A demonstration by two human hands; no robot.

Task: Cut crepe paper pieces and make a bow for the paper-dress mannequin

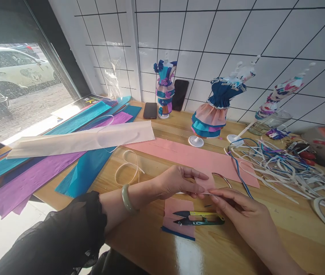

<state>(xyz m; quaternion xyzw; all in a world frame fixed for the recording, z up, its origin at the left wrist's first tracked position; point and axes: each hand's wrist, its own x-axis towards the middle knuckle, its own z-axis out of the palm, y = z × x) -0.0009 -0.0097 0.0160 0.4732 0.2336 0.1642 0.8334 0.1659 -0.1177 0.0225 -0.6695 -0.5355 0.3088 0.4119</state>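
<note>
A small piece of pink crepe paper (pixel 207 184) is pinched between the thumbs and fingers of both hands, just above the wooden table (pixel 151 244). My left hand (pixel 181 181), with a pale bangle at the wrist, grips its left side. My right hand (pixel 236 208) pinches its lower right edge. Below them lie thread snips (pixel 199 218) with yellow and black handles, blades pointing left. They rest on another pink paper piece (pixel 179 231) edged in dark blue. Behind the hands stretches a long pink paper strip (pixel 179 151).
Blue, purple and cream paper strips (pixel 82 139) cover the left side. Small mannequins in paper dresses (pixel 209 114) stand along the tiled wall near two phones (pixel 150 110). Tangled strips (pixel 268 160) and a glass jar (pixel 279 118) lie at right. A loose cord (pixel 128 168) curls left of the hands.
</note>
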